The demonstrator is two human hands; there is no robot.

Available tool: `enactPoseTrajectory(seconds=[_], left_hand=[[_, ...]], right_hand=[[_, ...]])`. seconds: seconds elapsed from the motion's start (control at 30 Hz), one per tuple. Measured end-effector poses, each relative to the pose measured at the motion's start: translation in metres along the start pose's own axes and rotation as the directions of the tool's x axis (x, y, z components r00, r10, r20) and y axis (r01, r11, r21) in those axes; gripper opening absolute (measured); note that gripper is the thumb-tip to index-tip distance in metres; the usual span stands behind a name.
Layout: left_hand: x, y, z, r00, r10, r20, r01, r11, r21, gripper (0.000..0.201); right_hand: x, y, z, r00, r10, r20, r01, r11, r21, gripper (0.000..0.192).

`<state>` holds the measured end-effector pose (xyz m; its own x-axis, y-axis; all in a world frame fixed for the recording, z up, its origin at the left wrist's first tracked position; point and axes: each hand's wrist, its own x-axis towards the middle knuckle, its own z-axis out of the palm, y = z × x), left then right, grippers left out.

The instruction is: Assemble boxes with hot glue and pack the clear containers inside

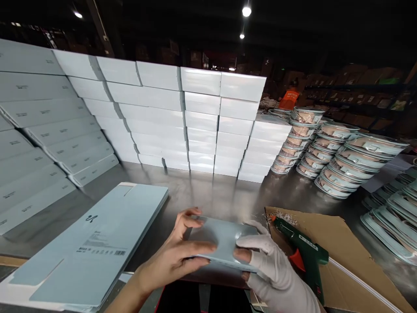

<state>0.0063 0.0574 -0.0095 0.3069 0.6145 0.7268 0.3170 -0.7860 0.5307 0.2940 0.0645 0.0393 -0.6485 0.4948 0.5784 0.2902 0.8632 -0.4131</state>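
Pale blue box (221, 241) lying flat near the front edge of the steel table (221, 195), long axis running left to right, bare left hand (176, 256) pinching its left end, white-gloved right hand (270, 269) pinching its right end, green glue gun (301, 252) on cardboard (345, 243) just right

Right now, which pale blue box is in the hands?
The small closed box, gripped between the bare left hand and gloved right hand; the others sit stacked behind.

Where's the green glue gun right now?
The green glue gun lies on the cardboard sheet at lower right of the head view, just right of the gloved right hand.
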Motion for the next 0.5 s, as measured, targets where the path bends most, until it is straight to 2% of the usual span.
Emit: enactPoseTrajectory(seconds=[0.07,0.13,0.2,0.23,0.3,0.37,0.43,0.5], left_hand=[[0.004,0.006,-0.005,0.999,-0.023,0.046,0.024,1.0,-0.018,0.022],[0.007,0.008,-0.008,0.995,-0.077,0.057,0.083,0.991,-0.109,0.024],[0.005,0.006,-0.009,0.989,-0.145,0.011,0.145,0.971,-0.19,0.021],[0.002,0.003,-0.009,0.981,-0.187,-0.046,0.174,0.962,-0.21,0.018],[-0.006,-0.006,-0.004,0.939,-0.281,-0.2,0.235,0.946,-0.225,0.015],[-0.013,-0.015,0.008,0.861,-0.388,-0.329,0.308,0.913,-0.268,0.017],[-0.015,-0.02,0.028,0.811,-0.466,-0.354,0.361,0.875,-0.323,0.021],[-0.012,-0.018,0.048,0.814,-0.506,-0.285,0.394,0.842,-0.369,0.034]], right_hand=[[0.004,0.001,0.002,0.998,-0.058,-0.022,0.057,0.997,-0.052,0.056],[-0.001,0.004,0.005,0.998,-0.058,-0.018,0.056,0.997,-0.06,0.055],[-0.013,0.011,0.01,0.997,0.007,-0.074,-0.01,0.999,-0.033,0.057],[-0.021,0.015,0.014,0.986,0.076,-0.15,-0.075,0.997,0.012,0.06],[-0.037,0.022,0.022,0.908,0.27,-0.319,-0.219,0.958,0.186,0.071],[-0.049,0.025,0.029,0.807,0.46,-0.369,-0.328,0.87,0.367,0.076],[-0.054,0.021,0.034,0.766,0.546,-0.34,-0.39,0.814,0.43,0.065],[-0.052,0.013,0.03,0.741,0.576,-0.345,-0.427,0.801,0.42,0.049]])
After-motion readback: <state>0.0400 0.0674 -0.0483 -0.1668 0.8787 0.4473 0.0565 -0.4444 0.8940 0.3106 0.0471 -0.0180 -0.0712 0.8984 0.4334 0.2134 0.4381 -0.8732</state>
